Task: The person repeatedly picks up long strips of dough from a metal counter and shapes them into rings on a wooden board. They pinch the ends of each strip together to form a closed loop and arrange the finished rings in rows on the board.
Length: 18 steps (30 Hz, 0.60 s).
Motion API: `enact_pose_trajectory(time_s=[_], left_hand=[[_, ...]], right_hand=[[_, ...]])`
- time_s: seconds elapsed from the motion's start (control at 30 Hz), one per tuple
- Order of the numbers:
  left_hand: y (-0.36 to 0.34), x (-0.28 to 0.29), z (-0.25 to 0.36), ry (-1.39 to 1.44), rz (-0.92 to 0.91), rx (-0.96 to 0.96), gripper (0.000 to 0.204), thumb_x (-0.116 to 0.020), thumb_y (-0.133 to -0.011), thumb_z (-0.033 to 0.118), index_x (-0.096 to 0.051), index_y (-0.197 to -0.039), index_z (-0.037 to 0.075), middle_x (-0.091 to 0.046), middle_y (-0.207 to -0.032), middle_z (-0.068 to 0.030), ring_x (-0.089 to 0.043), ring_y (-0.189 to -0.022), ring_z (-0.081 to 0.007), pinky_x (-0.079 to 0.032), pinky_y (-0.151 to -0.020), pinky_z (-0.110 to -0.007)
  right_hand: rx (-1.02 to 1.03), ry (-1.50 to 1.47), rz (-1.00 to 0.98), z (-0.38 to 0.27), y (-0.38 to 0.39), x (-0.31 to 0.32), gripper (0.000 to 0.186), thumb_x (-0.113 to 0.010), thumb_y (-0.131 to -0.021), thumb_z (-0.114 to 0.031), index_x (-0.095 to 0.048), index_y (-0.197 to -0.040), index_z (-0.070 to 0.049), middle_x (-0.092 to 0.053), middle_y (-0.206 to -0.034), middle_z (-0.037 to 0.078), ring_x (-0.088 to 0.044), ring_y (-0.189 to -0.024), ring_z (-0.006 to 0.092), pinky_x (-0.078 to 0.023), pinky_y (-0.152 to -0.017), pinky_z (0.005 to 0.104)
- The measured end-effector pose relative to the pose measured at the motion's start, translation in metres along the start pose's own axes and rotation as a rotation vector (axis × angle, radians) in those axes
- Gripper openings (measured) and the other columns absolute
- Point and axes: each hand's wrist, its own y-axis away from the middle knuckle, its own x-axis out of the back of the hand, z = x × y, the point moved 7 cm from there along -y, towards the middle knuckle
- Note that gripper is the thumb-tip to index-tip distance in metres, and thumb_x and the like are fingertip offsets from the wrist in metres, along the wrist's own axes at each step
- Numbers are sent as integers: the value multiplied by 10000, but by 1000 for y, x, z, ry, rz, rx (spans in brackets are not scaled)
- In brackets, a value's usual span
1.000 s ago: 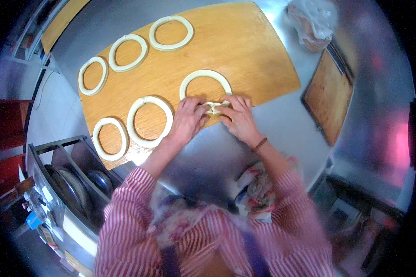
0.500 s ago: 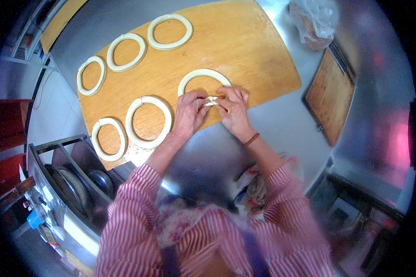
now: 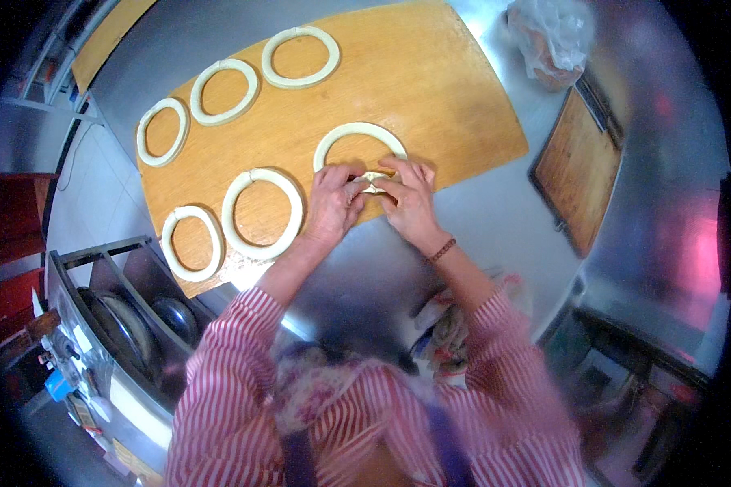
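A pale dough ring (image 3: 360, 128) lies at the near edge of the wooden board (image 3: 430, 89), its curve arching away from me. My left hand (image 3: 335, 203) pinches one end of its near side, and my right hand (image 3: 412, 197) pinches the other. Between the fingertips the two ends meet in a flattened join. Fingers cover part of the ring on both sides. Left of my hands lie two more rings, a large dough ring (image 3: 229, 213) and a narrower dough ring (image 3: 167, 247). Three others rest in a row along the far left side of the board.
Around the board spreads a metal worktop (image 3: 495, 211). A clear plastic bag (image 3: 551, 36) with something brownish inside sits at the far right, beside a smaller wooden board (image 3: 581, 170). At left stands a dark rack (image 3: 105, 256) holding round pans.
The two ends of dough between my fingers look more pressed together and wider. Both hands stay in almost the same place, with the fingers shifted slightly.
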Motion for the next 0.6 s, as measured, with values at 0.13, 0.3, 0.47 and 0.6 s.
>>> enact_pose_trajectory(time_s=[0.13,0.3,0.47,0.6], left_hand=[[2,6,-2,56,-8,49,373,-718,-737,44,-676,-1107,65,-657,-1151,-123,-569,-1165,-342,-380,-1082,-465],[-1,7,-9,174,-63,168,485,-639,-741,-30,-591,-1222,21,-667,-1119,-180,-588,-1130,-357,-350,-1107,-478],[-17,3,-10,293,-128,204,531,-561,-751,-78,-548,-1278,-13,-670,-1139,-217,-614,-1105,-384,-423,-1050,-449],[-21,-6,-19,420,-199,247,526,-539,-784,-72,-530,-1309,-32,-688,-1151,-199,-644,-1095,-386,-492,-989,-419]], right_hand=[[-66,-38,60,-1,1,-2,204,-783,-707,-139,-727,-896,-86,-635,-1163,27,-564,-1114,227,-328,-991,439],[-28,-55,88,-2,4,-13,173,-786,-700,-134,-720,-849,-75,-639,-1133,34,-570,-1092,233,-336,-987,453],[-4,-47,92,-3,10,-15,124,-756,-725,-122,-723,-839,-84,-633,-1162,36,-565,-1110,233,-340,-993,458],[67,158,107,-16,24,-9,206,-715,-787,-130,-728,-988,-86,-614,-1234,78,-542,-1179,264,-337,-1009,429]])
